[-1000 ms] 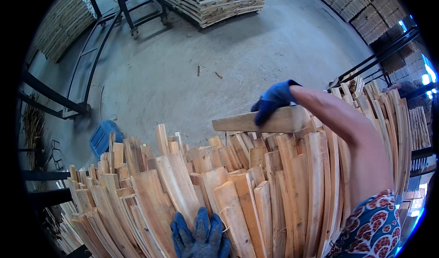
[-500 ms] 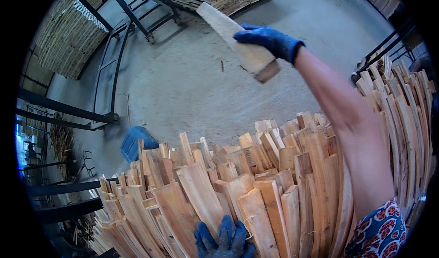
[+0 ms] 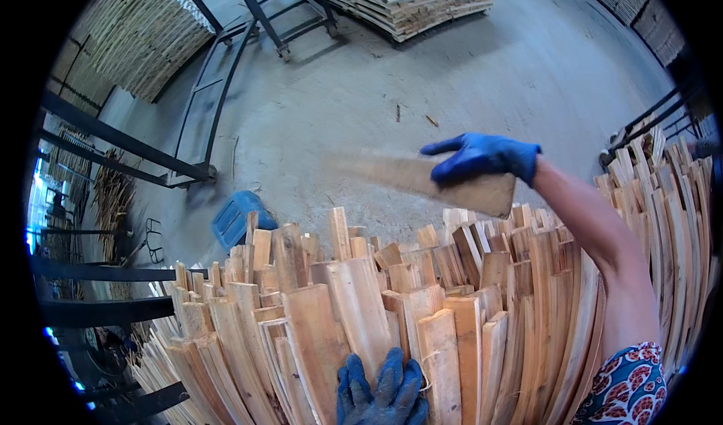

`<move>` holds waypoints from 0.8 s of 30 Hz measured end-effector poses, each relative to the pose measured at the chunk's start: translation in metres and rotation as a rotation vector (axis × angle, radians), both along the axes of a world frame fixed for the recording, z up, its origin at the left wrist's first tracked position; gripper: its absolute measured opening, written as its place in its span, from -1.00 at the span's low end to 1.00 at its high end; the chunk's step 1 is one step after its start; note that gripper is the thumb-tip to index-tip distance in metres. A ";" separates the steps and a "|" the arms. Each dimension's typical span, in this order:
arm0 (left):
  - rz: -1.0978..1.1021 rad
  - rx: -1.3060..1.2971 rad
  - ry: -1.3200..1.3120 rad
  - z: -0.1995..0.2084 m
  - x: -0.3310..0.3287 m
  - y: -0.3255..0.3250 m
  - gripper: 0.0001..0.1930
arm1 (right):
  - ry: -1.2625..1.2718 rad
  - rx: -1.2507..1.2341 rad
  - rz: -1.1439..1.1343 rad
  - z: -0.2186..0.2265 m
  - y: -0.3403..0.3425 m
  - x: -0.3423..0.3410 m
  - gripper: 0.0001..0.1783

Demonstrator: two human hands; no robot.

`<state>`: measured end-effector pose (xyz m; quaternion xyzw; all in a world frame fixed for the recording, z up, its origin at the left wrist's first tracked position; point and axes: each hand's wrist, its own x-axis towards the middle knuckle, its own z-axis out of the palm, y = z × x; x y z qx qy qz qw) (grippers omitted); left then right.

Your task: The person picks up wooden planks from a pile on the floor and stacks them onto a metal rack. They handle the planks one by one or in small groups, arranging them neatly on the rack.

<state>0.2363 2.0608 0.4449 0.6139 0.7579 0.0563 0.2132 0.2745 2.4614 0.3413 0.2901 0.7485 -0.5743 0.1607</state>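
A rough wooden board [image 3: 410,178], blurred at its far end, points left over the floor. My right hand [image 3: 482,158], in a blue glove, grips it near its closer, wider end. Below it stands a dense row of upright wooden boards [image 3: 309,327] with uneven tops. My left hand [image 3: 381,392], also gloved in blue, lies against these boards at the lower edge with its fingers spread. It grasps nothing that I can see. Just above its fingers rises a pale, wide board [image 3: 359,301].
A blue plastic stool-like object [image 3: 239,218] is on the concrete floor behind the row. Dark metal frames on casters [image 3: 218,101] stand at the left. A low stack of boards [image 3: 429,3] lies at the back, and more upright boards [image 3: 663,222] stand at the right.
My right hand has come down and a little to the right with the board, which has swung closer to level. My left hand stays on the upright boards. The whole view has shifted slightly.
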 end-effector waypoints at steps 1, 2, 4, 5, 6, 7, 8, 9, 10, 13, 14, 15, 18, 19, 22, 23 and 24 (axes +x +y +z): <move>0.008 0.001 0.000 0.000 -0.001 -0.002 -0.41 | 0.082 0.022 -0.063 0.009 0.009 -0.002 -0.21; 0.019 -0.001 0.002 0.001 -0.001 -0.003 -0.41 | 0.184 -0.001 -0.137 0.015 0.021 -0.009 -0.21; -0.016 0.034 -0.034 0.001 0.001 -0.001 -0.41 | 0.333 -0.015 -0.274 0.064 0.032 -0.003 -0.23; -0.036 0.055 -0.051 0.000 0.002 0.002 -0.41 | 0.349 0.055 -0.298 0.082 0.039 -0.005 -0.25; -0.006 0.020 -0.005 0.001 0.002 0.001 -0.41 | 0.471 0.043 -0.338 0.066 0.042 -0.032 -0.29; 0.000 0.028 -0.003 0.001 0.002 0.000 -0.42 | 0.571 0.065 -0.393 0.063 0.043 -0.049 -0.33; 0.005 0.037 -0.001 0.000 0.001 -0.002 -0.42 | 0.547 0.022 -0.272 0.062 0.042 -0.061 -0.37; -0.006 0.068 -0.025 -0.003 0.003 -0.002 -0.42 | 0.499 0.009 -0.161 0.073 0.041 -0.061 -0.41; -0.013 0.088 -0.043 -0.004 0.003 0.000 -0.43 | 0.361 -0.021 -0.064 0.082 0.032 -0.052 -0.45; -0.008 0.014 -0.064 -0.009 0.007 0.000 -0.46 | -0.028 -0.028 0.417 0.079 -0.034 -0.049 -0.17; 0.006 -0.081 -0.046 -0.010 0.004 -0.002 -0.48 | -0.131 -0.021 0.411 0.089 -0.046 -0.062 -0.22; 0.021 -0.176 -0.034 -0.009 0.001 -0.005 -0.50 | -0.099 -0.060 0.394 0.082 -0.053 -0.070 -0.22; 0.013 0.127 -0.028 -0.002 0.000 -0.007 -0.45 | 0.028 0.003 0.323 0.066 -0.053 -0.046 -0.21; 0.015 0.108 -0.063 -0.002 -0.002 -0.006 -0.45 | 0.015 0.001 0.241 0.065 -0.056 -0.041 -0.21; 0.012 0.042 -0.146 -0.002 -0.005 -0.006 -0.42 | 0.173 -0.077 0.040 0.056 -0.044 -0.029 -0.19; 0.018 0.040 -0.168 0.000 -0.005 -0.007 -0.41 | 0.259 -0.056 -0.002 0.049 -0.034 -0.033 -0.18; 0.026 0.037 -0.194 -0.001 -0.007 -0.007 -0.40 | 0.234 -0.015 -0.100 0.061 -0.033 -0.041 -0.20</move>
